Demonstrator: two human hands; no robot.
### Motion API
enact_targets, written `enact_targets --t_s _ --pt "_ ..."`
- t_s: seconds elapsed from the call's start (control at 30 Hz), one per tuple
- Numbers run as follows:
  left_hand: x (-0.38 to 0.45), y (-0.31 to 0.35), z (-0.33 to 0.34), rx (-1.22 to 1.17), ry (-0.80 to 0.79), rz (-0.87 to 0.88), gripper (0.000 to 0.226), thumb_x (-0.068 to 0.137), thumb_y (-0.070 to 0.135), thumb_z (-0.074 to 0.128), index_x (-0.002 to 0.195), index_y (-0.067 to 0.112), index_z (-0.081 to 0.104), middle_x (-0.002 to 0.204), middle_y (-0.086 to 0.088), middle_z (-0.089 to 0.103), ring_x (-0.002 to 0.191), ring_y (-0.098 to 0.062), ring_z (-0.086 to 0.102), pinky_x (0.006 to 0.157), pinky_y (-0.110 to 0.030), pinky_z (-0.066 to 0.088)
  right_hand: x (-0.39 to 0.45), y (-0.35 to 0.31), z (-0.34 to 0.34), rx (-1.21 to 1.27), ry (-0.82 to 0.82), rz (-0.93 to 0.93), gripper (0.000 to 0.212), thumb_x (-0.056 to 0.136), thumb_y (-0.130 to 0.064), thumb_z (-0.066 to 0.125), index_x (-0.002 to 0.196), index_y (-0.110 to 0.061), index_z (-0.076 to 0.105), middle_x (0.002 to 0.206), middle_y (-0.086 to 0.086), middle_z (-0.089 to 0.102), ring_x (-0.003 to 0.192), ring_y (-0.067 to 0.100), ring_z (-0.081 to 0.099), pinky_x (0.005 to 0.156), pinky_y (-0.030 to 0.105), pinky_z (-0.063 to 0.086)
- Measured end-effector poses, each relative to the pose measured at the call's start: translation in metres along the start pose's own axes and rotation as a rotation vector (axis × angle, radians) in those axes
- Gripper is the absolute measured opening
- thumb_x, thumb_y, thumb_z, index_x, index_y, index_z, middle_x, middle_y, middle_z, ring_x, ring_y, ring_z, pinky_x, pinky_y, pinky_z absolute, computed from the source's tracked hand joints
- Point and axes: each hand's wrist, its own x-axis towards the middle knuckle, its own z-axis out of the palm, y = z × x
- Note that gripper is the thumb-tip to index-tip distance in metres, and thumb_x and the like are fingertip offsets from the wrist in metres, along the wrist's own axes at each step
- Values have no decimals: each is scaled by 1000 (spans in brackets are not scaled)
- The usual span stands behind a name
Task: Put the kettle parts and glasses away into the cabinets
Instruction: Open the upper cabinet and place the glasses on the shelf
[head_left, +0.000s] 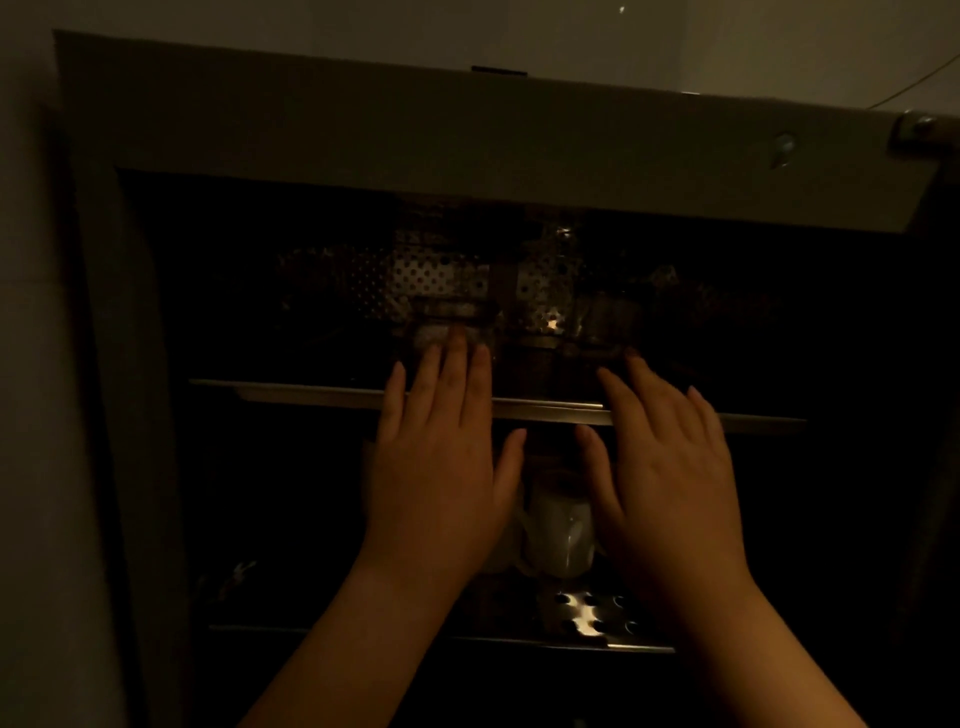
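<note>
I look up into a dark open cabinet (363, 135). On its upper perforated metal shelf (311, 392) stand two clear glasses: one (449, 319) at the tips of my left hand (441, 467), another (605, 319) just beyond my right hand (670, 478). Both hands are raised in front of the shelf edge with fingers straight and spread, holding nothing. My left fingertips reach the base of the left glass. A pale glass or cup (561, 535) sits on the lower shelf between my wrists. The gloom hides finer detail.
A perforated metal back panel (431, 275) shines faintly behind the glasses. The lower perforated shelf (587, 613) catches a glint of light. The cabinet's pale frame runs along the left side (104, 364), with a hinge (919, 130) at top right.
</note>
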Motion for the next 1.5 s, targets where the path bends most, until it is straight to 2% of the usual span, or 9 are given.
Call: enact_targets --t_s 0.2,0.5,0.8,0.93,1.0,1.07,1.2,1.37,1.5 --pt "2 1 -3 13 -12 -6 69 88 46 30 139 1 41 140 -18 48 131 -31 44 111 -51 26 0 3 0 -21 -36 -22 57 93 -44 27 136 -11 44 140 10 46 131 25 39 113 38 14" --pt "-44 15 -12 -61 -40 27 72 93 50 26 151 12 10 159 -11 8 146 -25 5 117 -45 12 -41 6 -10 205 -49 -16 60 93 -42 33 147 -19 19 157 1 11 144 14 -1 117 34 2" --pt "-95 66 -34 -264 -154 95 71 92 51 28 152 16 13 158 -8 11 145 -23 6 114 -40 6 -97 32 -66 130 -101 80 62 92 -44 37 147 -23 19 157 -2 7 144 12 -4 116 37 6" --pt "-108 112 -46 -416 -169 164 69 93 51 27 151 17 15 157 -7 17 144 -23 13 117 -43 13 -128 58 -121 201 -54 295 58 94 -44 42 145 -38 14 157 -2 11 142 7 2 117 38 13" --pt "-118 142 -54 -526 -183 222 67 92 50 29 149 17 20 156 -5 21 143 -24 18 114 -45 17 -149 75 -151 61 -4 347 59 90 -50 37 144 -36 19 155 6 22 143 21 13 115 48 17" --pt "-131 177 -67 -650 -216 316 66 89 47 32 147 15 27 154 -7 28 141 -25 24 115 -44 23 -170 86 -185 -214 57 359 60 85 -42 40 139 -16 38 150 16 30 140 32 18 113 45 13" --pt "-161 234 -92 -782 -295 508 66 86 46 35 142 11 34 146 -14 41 135 -33 37 107 -49 36 -207 84 -247 -443 84 395 58 83 -33 43 134 -5 47 150 17 28 141 30 18 112 42 18" --pt "-180 276 -136 -973 -407 577 67 96 53 8 148 13 19 154 -11 26 141 -28 23 106 -46 23 -243 73 -308 -621 35 437 59 82 -38 42 133 -8 46 150 15 31 141 30 19 111 46 18" --pt "-196 299 -172 -976 -476 619 74 77 62 -4 137 35 -37 150 2 -34 143 -18 -17 118 -41 1 -266 68 -337 -667 33 428 61 82 -40 43 134 -9 45 148 16 34 140 32 19 109 47 18"
